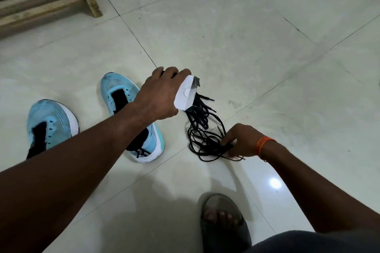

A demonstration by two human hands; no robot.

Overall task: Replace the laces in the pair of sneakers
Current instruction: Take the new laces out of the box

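Two light blue sneakers stand on the tiled floor with no laces in their eyelets: one [52, 125] at the left, the other [121, 92] partly behind my left forearm. My left hand [158, 96] grips a white cardboard sleeve [186, 94] with flat black laces [198, 113] hanging out of its lower end. A tangle of thin black laces [205, 141] lies on the floor just below them. My right hand [240, 142], an orange thread band on its wrist, pinches that tangle at its right side.
A wooden frame with slats [51, 0] leans at the top left. My foot in a grey slide sandal [223, 220] is planted at the bottom centre, near the laces. Pale floor tiles [267, 47] stretch to the right and beyond.
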